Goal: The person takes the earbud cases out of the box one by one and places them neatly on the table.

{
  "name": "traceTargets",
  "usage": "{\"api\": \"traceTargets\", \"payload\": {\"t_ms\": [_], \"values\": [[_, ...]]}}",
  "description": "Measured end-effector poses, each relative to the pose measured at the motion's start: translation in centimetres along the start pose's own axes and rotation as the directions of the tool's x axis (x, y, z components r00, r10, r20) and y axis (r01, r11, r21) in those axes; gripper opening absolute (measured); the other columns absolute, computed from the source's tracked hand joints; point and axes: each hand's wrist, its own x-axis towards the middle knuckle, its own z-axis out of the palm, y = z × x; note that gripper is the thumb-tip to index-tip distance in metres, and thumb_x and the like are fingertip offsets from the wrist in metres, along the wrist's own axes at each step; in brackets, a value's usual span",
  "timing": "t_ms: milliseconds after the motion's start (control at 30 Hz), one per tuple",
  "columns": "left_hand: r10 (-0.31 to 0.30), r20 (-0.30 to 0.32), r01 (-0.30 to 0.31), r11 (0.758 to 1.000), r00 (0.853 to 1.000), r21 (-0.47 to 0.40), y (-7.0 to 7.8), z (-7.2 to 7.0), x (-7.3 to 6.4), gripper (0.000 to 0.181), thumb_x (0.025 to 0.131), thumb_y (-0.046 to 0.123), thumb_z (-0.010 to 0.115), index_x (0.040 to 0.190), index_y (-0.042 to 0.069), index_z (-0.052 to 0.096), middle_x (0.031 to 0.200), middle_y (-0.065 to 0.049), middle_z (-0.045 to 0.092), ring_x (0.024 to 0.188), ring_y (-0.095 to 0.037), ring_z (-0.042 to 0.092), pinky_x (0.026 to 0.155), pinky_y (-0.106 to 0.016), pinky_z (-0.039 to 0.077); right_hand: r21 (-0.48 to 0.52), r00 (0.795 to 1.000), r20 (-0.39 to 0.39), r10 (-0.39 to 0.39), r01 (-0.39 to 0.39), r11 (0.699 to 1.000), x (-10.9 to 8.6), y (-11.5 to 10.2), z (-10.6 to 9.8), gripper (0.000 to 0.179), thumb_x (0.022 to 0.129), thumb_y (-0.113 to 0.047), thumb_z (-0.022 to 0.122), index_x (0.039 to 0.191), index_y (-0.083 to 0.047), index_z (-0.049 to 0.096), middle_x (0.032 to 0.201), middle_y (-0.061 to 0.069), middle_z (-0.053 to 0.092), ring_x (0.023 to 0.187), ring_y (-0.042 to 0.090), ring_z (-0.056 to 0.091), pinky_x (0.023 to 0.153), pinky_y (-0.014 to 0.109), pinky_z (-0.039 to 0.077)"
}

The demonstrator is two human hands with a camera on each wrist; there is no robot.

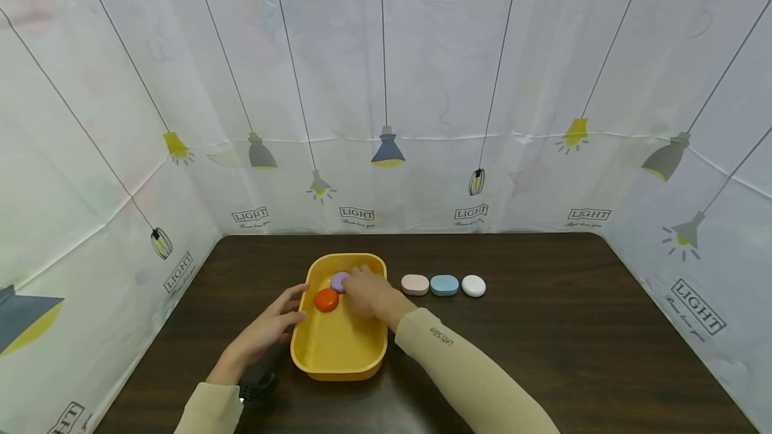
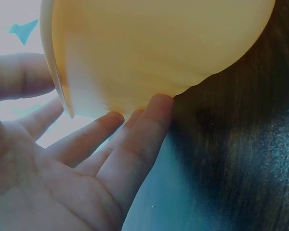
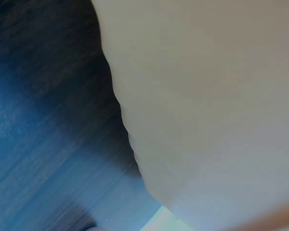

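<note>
A deep yellow plastic basin (image 1: 340, 347) with rounded corners stands on the dark table. My left hand (image 1: 263, 331) is at its left side, and in the left wrist view straight fingers (image 2: 139, 144) touch the outer wall. My right hand (image 1: 369, 292) reaches down inside near the far right corner; its fingertips are mostly hidden, and I cannot tell whether they grip anything. Beside it in the basin lie a purple rounded piece (image 1: 339, 281) and an orange-red round piece (image 1: 326, 300). The right wrist view shows mainly the basin's outer wall (image 3: 197, 96).
Right of the basin, a pink oval piece (image 1: 415, 284), a blue oval piece (image 1: 444, 285) and a white round piece (image 1: 474, 285) lie in a row on the dark wooden table (image 1: 579, 353). Behind and at both sides hangs a white curtain (image 1: 434, 72) printed with lamps.
</note>
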Motion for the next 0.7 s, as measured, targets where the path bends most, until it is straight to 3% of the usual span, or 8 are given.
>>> {"api": "traceTargets", "payload": {"t_ms": [233,467,700], "values": [[-0.012,0.005,0.012,1.000,1.000,-0.009,0.05,-0.04,0.17,0.059,0.104,0.019,0.054,0.158,0.024,0.031,0.157,-0.024,0.034,0.134,-0.041,0.048,0.097,-0.059,0.051,0.043,0.999,0.027,-0.029,0.028,0.999,-0.27,-0.05,0.07,0.024,0.097,-0.022,0.067,0.120,-0.020,0.071,0.121,0.006,0.058,0.107,0.022,0.050,0.091,0.037,0.053],[-0.012,0.001,0.012,1.000,1.000,-0.012,0.11,-0.01,0.14,0.059,0.104,0.020,0.055,0.158,0.025,0.032,0.157,-0.023,0.035,0.134,-0.040,0.049,0.096,-0.059,0.051,0.056,0.997,0.049,-0.054,0.051,0.997,-0.45,-0.19,0.11,0.014,0.093,-0.025,0.071,0.105,-0.021,0.068,0.112,0.004,0.057,0.095,0.021,0.051,0.086,0.035,0.050],[-0.001,0.021,0.002,1.000,1.000,-0.017,-0.06,-0.09,0.21,0.059,0.105,0.018,0.053,0.159,0.023,0.029,0.158,-0.024,0.033,0.136,-0.041,0.046,0.097,-0.058,0.051,0.080,0.996,0.069,-0.059,0.053,0.995,-0.83,-0.57,0.00,0.029,0.086,-0.025,0.075,0.114,-0.022,0.067,0.113,0.003,0.056,0.095,0.021,0.052,0.085,0.036,0.051]]}}
